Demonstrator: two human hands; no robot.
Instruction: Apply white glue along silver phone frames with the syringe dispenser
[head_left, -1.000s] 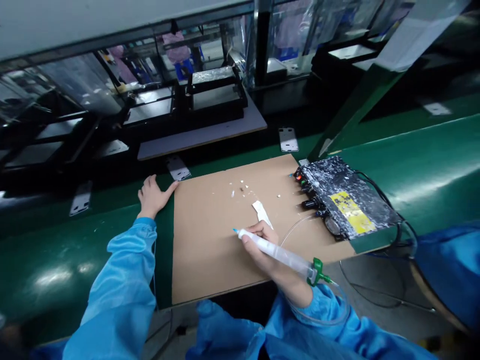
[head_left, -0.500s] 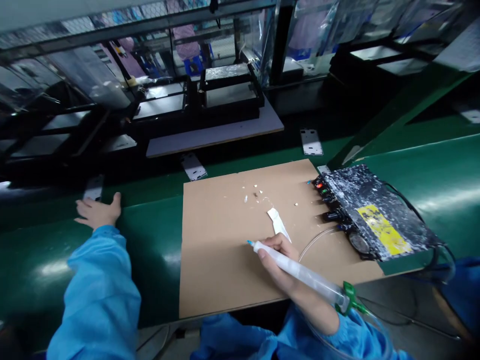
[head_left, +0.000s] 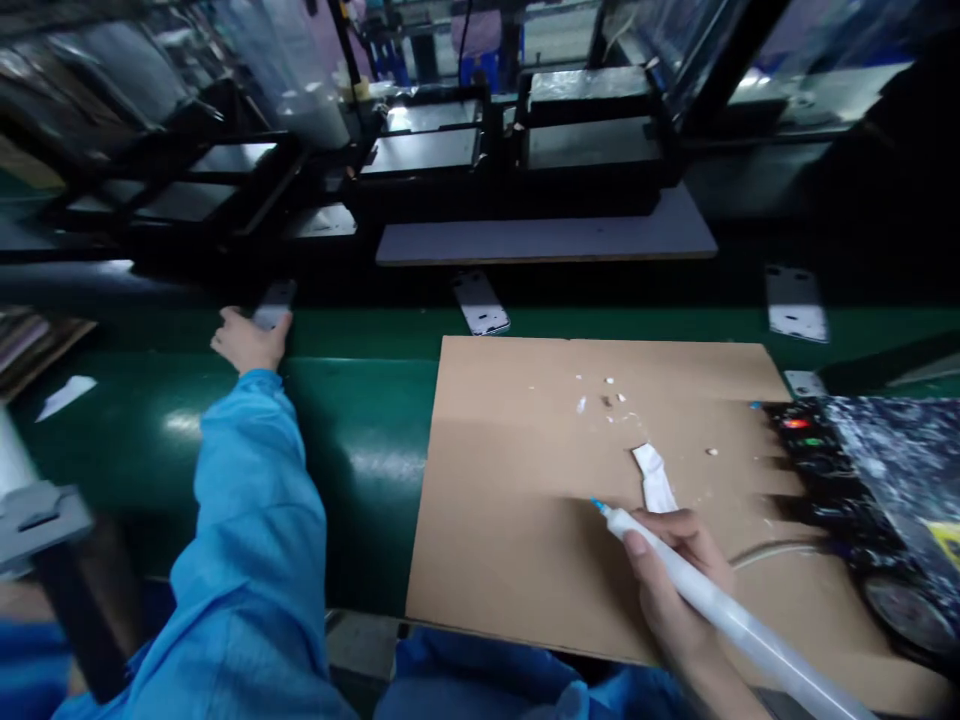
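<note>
Left hand (head_left: 246, 342) touches a metal plate (head_left: 274, 302), grip unclear. Right hand (head_left: 675, 575) clamps a syringe (head_left: 720, 612); its low tip may smear the cardboard (head_left: 510, 500).

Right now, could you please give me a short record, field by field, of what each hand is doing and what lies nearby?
Left hand: on the green belt, touching a small grey plate; grip unclear
Right hand: holds a clear syringe, blue tip pointing at the cardboard sheet
Beside the tip: white scrap
Far right: speckled black box, lights lit
</note>
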